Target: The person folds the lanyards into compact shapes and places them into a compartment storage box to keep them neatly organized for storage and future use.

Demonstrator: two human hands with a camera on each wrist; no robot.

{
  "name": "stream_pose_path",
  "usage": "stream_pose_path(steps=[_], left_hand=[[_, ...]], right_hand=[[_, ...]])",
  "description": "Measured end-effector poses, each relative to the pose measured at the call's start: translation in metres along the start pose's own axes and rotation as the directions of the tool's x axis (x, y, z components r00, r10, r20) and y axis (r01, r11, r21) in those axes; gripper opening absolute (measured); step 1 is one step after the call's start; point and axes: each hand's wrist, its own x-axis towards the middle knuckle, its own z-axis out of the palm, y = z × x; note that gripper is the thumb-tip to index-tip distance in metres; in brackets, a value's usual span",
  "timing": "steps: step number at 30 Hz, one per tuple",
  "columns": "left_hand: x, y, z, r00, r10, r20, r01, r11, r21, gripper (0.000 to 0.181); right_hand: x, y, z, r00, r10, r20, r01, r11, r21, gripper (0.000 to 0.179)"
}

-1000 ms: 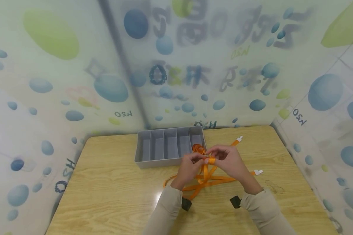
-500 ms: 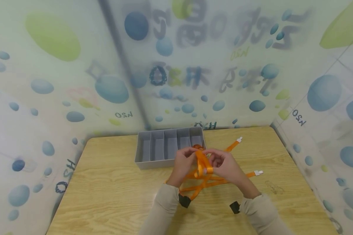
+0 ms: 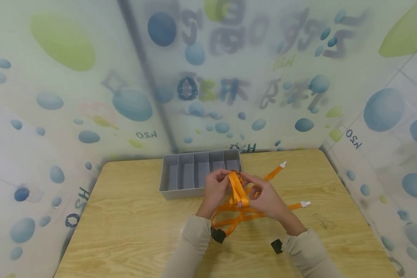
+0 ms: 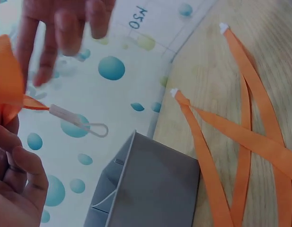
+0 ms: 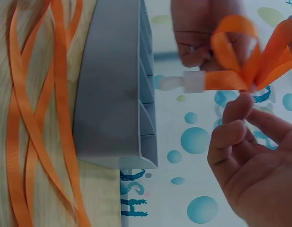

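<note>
An orange lanyard, folded into stacked loops, is up between my two hands above the table. My left hand pinches the upper end of the folds. At their lower end, my right hand grips the loops between thumb and fingers. From the bundle sticks out a pale clip, pointing toward the grey box. Other orange lanyards lie crossed on the table under the hands, two of them with white clip ends to the right.
Behind the hands stands a grey divided box near the back edge of the wooden table. Its rightmost compartment, partly hidden by the hands, holds some orange lanyard. Patterned wall panels enclose the back and both sides.
The held lanyard has gone from a small wrap at the fingers to longer folded loops stretched between both hands. My left hand has shifted slightly left and up.
</note>
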Motion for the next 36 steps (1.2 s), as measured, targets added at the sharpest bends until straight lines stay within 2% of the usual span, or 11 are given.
stream_pose_path(steps=[4, 11, 18, 21, 26, 31, 36], left_hand=[[-0.001, 0.002, -0.001, 1.0, 0.0, 0.015, 0.001, 1.0, -0.03, 0.014], [-0.001, 0.002, 0.001, 1.0, -0.008, 0.003, 0.008, 0.997, -0.074, 0.014], [-0.002, 0.0, 0.004, 1.0, 0.007, -0.019, -0.009, 0.992, -0.129, 0.014], [-0.003, 0.0, 0.005, 0.999, 0.035, -0.028, -0.038, 0.992, -0.123, 0.011], [-0.005, 0.003, 0.006, 0.994, 0.109, -0.009, -0.109, 0.989, -0.097, 0.008], [-0.005, 0.004, 0.006, 0.994, 0.112, 0.008, -0.111, 0.991, -0.078, 0.008], [0.001, -0.011, 0.005, 0.995, 0.098, 0.009, -0.097, 0.993, -0.066, 0.009]], right_hand=[[-0.001, 0.006, 0.003, 1.0, 0.012, 0.004, -0.012, 1.0, -0.022, 0.082], [-0.001, 0.012, 0.01, 0.993, 0.113, 0.027, -0.112, 0.993, -0.026, 0.079], [0.001, 0.017, 0.016, 0.989, 0.134, 0.068, -0.137, 0.99, 0.045, 0.079], [0.002, 0.018, 0.018, 0.99, 0.13, 0.059, -0.134, 0.988, 0.075, 0.073], [0.004, 0.018, 0.02, 0.99, 0.139, 0.003, -0.138, 0.985, 0.106, 0.056], [0.006, 0.02, 0.021, 0.987, 0.158, -0.033, -0.155, 0.985, 0.082, 0.039], [0.007, 0.021, 0.023, 0.989, 0.148, -0.026, -0.147, 0.988, 0.04, 0.029]])
